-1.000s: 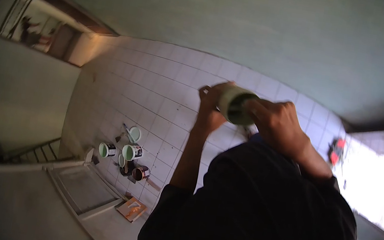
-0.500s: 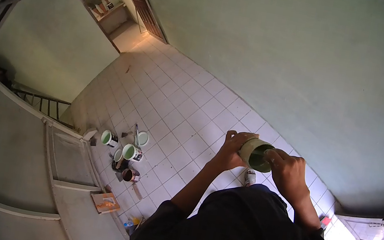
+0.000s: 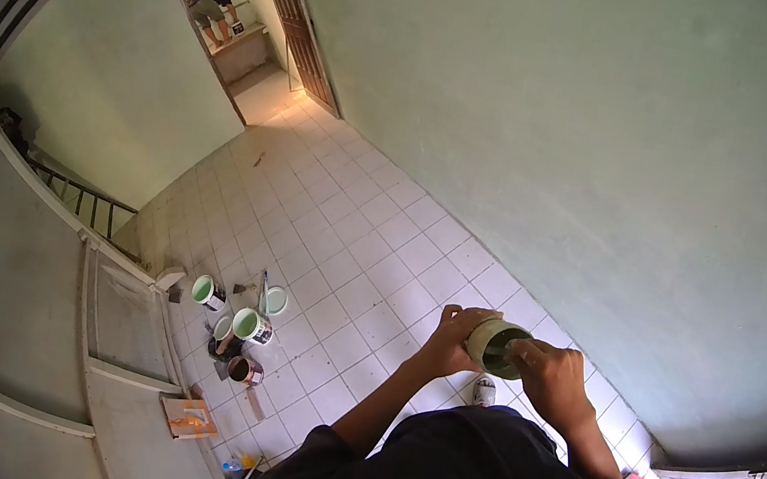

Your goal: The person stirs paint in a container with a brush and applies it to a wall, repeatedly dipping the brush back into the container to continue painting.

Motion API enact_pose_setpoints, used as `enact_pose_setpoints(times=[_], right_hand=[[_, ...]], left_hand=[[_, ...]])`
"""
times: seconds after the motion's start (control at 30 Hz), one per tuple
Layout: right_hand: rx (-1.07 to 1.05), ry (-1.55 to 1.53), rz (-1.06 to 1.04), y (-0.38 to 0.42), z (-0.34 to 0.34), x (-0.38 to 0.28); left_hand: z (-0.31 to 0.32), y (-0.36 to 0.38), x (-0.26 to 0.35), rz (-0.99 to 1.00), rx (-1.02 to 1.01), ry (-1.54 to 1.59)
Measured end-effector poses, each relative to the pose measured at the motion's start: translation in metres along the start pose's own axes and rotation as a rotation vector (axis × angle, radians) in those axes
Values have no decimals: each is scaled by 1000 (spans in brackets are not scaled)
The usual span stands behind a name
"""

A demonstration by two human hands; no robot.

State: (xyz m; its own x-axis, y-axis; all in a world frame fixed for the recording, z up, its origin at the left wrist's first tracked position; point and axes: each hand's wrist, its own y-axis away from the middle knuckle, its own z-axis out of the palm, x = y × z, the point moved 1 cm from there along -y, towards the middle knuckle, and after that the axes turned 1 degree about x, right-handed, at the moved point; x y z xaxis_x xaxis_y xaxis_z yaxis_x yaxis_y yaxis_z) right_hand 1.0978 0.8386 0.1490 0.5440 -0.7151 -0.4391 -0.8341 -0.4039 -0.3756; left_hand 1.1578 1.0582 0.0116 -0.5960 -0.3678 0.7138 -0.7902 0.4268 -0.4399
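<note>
A small round paint tub (image 3: 487,342), pale and smeared with green, is tilted in front of me with its mouth toward my right. My left hand (image 3: 454,339) is wrapped round its base end and side. At the mouth is my right hand (image 3: 551,377), its fingers closed and reaching just inside the rim. Something thin seems to be pinched there, but the fingers and the tub wall hide what it is. Green colour covers the inside of the tub.
White tiles cover the floor. On it stand paint buckets (image 3: 251,326), a brown-filled pot (image 3: 245,371), a lid (image 3: 275,301) and a cardboard piece (image 3: 189,418). A green wall (image 3: 563,138) runs along the right. Beyond the doorway another person (image 3: 211,10) bends over a ledge.
My view has shifted, so the floor items sit lower in it. Both hands and the tub have moved slightly left and down in view; the grip on the tub is unchanged.
</note>
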Motion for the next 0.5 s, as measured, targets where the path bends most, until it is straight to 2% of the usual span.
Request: enact_pose_setpoints(times=[0.13, 0.2, 0.4, 0.5], right_hand=[[48, -7, 4, 2, 3, 0], [-23, 28, 16, 4, 7, 6], [27, 56, 32, 5, 6, 1], [-28, -3, 27, 4, 4, 0]], left_hand=[[-3, -2, 7, 15, 15, -10], [-2, -2, 5, 29, -8, -37], [1, 1, -3, 32, -10, 9], [5, 4, -6, 25, -28, -42]])
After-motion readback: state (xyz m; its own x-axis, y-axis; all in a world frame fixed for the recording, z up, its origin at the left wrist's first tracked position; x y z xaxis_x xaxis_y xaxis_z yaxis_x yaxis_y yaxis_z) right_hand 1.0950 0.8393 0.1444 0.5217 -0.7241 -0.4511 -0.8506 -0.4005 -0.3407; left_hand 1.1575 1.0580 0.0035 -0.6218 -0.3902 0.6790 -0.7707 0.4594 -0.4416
